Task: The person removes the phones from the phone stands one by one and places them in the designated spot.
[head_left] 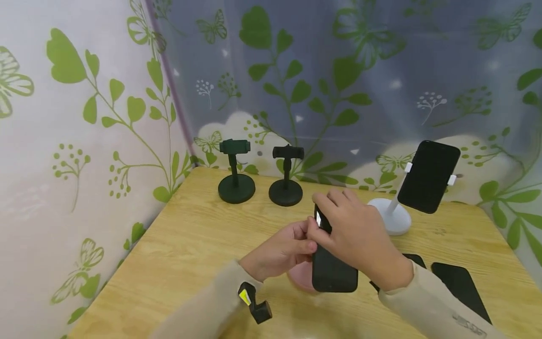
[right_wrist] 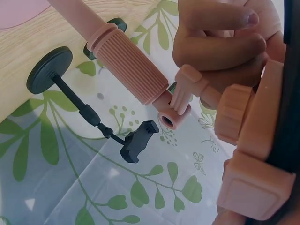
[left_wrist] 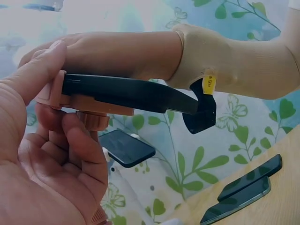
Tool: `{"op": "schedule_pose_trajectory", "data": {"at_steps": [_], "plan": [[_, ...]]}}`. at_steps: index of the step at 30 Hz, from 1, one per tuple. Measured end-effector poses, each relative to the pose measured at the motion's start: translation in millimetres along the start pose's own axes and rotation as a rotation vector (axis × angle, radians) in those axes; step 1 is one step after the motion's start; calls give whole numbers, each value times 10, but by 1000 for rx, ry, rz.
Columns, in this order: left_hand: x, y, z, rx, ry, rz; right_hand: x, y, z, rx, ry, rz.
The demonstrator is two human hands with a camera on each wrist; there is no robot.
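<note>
A black phone (head_left: pixel 335 270) sits tilted in the clamp (right_wrist: pixel 257 187) of a pink phone stand, whose round base (head_left: pixel 301 277) shows partly behind it. With thumb and fingers my left hand (head_left: pixel 287 249) pinches the clamp at the phone's left edge. My right hand (head_left: pixel 357 233) reaches over the phone's upper part and grips it, thumb near the left edge. Behind the clamp, the right wrist view shows a round knob (right_wrist: pixel 234 112) and a ribbed collar (right_wrist: pixel 131 65) on the stem. The right hand's far fingertips are mostly hidden.
A dark green phone stand (head_left: pixel 236 188) and a black one (head_left: pixel 286 192) stand at the back. On the right, a white stand (head_left: pixel 391 216) holds another phone (head_left: pixel 429 176). Two dark phones, one of them here (head_left: pixel 461 287), lie near my right forearm. Patterned cloth hangs behind the table.
</note>
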State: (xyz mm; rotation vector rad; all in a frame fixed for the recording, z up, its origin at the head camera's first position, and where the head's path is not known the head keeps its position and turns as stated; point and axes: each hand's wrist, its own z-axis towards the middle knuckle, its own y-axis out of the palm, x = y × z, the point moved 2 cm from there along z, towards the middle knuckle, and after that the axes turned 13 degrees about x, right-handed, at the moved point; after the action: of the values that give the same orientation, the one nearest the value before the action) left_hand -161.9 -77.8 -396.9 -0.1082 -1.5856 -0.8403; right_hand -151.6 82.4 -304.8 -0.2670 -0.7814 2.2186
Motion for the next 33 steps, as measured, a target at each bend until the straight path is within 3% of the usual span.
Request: {"op": "schedule_pose_trajectory", "data": {"at_steps": [3,10,25,33], "plan": [[-5,6,-4,2,15,-14,-2,1,1,-9,-1,3],[32,17,17,-4,69,43,9,-20,1,-29,-1,-7],[50,-7,45,-10,39,125,22,-48,26,-85,-5,-21],[70,-4,27,-12,79,155,18,-47,56,-92,-10,-12]]}}
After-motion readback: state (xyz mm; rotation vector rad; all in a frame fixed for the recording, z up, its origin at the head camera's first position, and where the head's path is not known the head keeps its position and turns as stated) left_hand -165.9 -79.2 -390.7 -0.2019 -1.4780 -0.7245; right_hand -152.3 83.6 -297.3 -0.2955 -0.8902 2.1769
